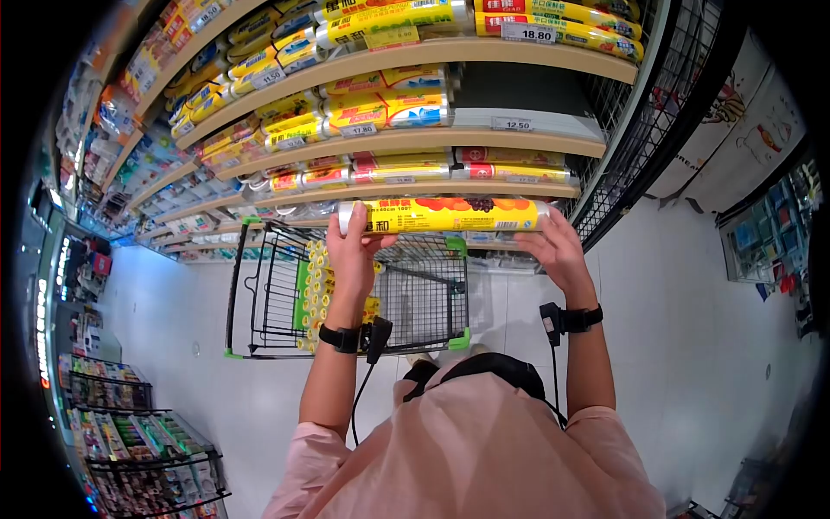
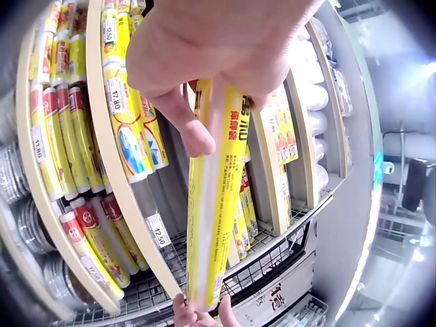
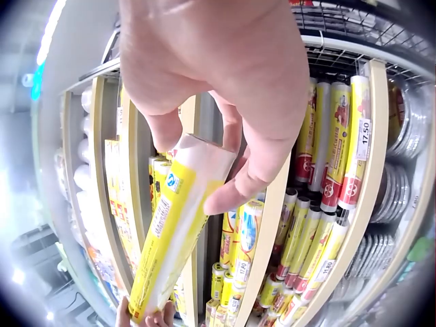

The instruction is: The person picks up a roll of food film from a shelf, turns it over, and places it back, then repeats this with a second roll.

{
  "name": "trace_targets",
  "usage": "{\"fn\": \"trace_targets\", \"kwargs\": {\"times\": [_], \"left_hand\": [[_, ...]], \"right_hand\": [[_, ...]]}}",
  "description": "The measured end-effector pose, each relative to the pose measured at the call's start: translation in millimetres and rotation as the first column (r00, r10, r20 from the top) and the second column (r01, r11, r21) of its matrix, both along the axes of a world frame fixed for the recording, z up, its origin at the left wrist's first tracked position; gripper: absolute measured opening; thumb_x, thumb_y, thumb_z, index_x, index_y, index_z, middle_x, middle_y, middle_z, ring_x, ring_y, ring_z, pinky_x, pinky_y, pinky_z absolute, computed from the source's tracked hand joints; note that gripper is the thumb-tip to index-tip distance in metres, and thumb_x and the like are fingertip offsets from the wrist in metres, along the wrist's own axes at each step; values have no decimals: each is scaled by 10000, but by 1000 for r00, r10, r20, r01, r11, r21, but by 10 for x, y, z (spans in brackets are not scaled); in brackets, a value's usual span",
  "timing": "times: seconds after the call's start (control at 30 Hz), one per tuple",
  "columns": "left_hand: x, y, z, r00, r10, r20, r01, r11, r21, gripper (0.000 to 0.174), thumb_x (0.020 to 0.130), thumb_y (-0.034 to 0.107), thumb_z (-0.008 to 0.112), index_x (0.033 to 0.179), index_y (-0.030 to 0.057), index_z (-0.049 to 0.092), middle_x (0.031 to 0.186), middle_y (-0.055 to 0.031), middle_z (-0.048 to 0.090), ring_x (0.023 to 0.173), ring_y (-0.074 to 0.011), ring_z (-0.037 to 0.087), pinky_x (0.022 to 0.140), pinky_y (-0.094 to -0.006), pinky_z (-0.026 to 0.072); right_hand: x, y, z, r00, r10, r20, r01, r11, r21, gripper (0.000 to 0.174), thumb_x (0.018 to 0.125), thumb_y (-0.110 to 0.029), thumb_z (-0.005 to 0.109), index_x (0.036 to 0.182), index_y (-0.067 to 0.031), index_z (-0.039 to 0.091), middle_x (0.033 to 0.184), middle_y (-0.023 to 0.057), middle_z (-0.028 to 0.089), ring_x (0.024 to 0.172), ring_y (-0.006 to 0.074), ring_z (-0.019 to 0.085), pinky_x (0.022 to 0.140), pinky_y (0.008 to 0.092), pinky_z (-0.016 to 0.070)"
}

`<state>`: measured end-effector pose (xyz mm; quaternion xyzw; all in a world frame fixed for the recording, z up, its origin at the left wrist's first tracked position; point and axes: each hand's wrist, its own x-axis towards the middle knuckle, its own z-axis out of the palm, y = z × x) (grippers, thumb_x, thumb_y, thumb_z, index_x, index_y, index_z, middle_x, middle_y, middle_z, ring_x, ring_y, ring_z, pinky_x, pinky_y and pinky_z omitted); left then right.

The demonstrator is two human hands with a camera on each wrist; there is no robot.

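A yellow roll of plastic food bags, with fruit printed on it and clear wrap at its ends, lies level between the two hands in the head view. My left hand grips its left end, the thumb lying along the front. At the other end my right hand holds the roll between thumb and fingers. The left wrist view shows the roll running away from the left hand. In the right wrist view the right hand curls round the clear-wrapped end of the roll.
Shelves stacked with similar rolls and price tags stand in front. A shopping cart below holds several yellow rolls on its left side. A black wire mesh panel bounds the shelves on the right. Display racks stand at lower left.
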<state>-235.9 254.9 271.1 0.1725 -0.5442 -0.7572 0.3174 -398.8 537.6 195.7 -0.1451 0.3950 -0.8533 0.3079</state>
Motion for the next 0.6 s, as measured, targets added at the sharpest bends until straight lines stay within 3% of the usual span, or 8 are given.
{"fn": "trace_targets", "kwargs": {"times": [0.13,0.3,0.6], "left_hand": [[-23,29,40,999,35,28,-33,997,-67,323,989,284,565,1157,33,450,960,-121,653,796,-203,697,601,-306,607],[-4,74,75,995,-96,-18,93,988,-127,371,1042,290,454,1357,111,374,1090,-135,630,921,-220,682,723,-343,601],[-17,85,80,989,-148,14,148,984,-101,354,1054,246,416,1387,136,366,1141,-132,621,1032,-247,659,811,-361,600]], "right_hand": [[12,-13,25,999,-19,-38,20,1000,21,378,1007,-134,492,1347,20,429,1211,193,600,1086,269,634,885,399,549],[23,24,-5,999,-37,0,37,999,14,411,1001,-130,505,1384,-7,423,1170,200,622,1000,245,652,866,365,550],[-3,85,15,997,-71,-36,73,996,59,388,988,-110,529,1351,-8,441,1039,168,641,771,191,644,671,289,527]]}}
